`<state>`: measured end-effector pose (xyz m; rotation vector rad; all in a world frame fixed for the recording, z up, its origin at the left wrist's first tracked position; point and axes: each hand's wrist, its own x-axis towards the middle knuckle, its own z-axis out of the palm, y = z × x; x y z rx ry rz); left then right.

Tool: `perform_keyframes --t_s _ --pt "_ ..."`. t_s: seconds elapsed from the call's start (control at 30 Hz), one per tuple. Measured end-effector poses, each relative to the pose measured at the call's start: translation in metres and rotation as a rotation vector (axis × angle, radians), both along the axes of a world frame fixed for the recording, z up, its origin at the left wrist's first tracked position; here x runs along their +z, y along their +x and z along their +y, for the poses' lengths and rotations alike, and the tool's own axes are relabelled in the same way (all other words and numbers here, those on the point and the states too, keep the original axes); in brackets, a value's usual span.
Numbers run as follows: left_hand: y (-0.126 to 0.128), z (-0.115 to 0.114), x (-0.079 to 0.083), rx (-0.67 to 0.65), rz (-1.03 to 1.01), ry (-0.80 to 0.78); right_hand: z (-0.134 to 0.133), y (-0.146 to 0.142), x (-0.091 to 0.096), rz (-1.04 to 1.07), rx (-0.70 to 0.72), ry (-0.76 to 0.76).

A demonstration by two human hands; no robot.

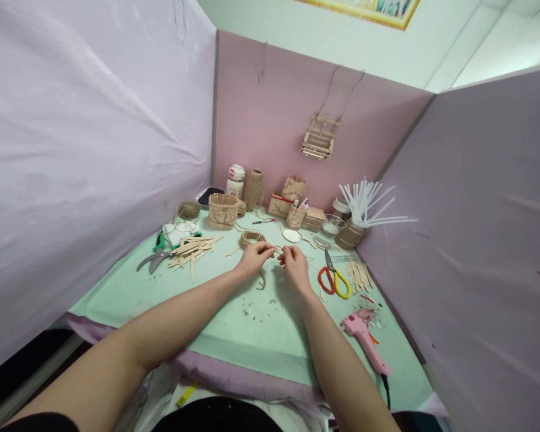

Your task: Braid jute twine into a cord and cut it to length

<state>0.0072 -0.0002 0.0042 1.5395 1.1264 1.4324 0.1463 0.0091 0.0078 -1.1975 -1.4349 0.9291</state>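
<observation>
My left hand [256, 258] and my right hand [293, 264] meet over the middle of the table, each with its fingertips pinched together. A thin, pale strand [277, 250] spans the small gap between them; it looks like twine, though its ends are hidden in the fingers. Below my left hand, a curled brown tail of twine [263, 281] lies near the tabletop. Just behind that hand is a coil of jute twine [251, 238]. Red-and-yellow-handled scissors [333, 283] lie to the right of my right hand.
Pruning shears [155, 259] and a pile of wooden sticks [193, 249] lie at left. A pink glue gun [366, 342] rests at front right. Along the back stand a woven-looking basket [222, 211], a wrapped bottle [254, 189] and a jar of white glue sticks [351, 233]. Partitions enclose three sides.
</observation>
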Motion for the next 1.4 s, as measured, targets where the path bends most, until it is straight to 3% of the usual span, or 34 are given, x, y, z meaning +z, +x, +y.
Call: perform_keyframes --t_s 0.13,0.3,0.53,0.83,1.1,1.4 --pt "-0.001 0.004 -0.004 -0.008 -0.079 -0.027 -0.009 -0.004 0.004 -0.256 0.000 0.417" --pt "0.001 0.003 -0.006 -0.053 -0.097 -0.040 -0.014 -0.005 0.007 -0.316 0.083 0.511" --pt "0.002 0.001 -0.005 -0.107 -0.078 -0.093 -0.013 -0.004 0.008 -0.190 0.066 0.371" --pt "-0.001 -0.003 0.004 0.030 0.159 0.021 -0.006 -0.004 0.004 -0.001 0.071 0.181" --pt "0.001 -0.010 0.009 0.093 0.282 0.090 -0.005 -0.005 0.004 0.009 0.000 0.087" --pt "0.001 -0.012 0.012 0.087 0.230 0.051 0.002 -0.004 -0.001 0.213 0.149 -0.128"
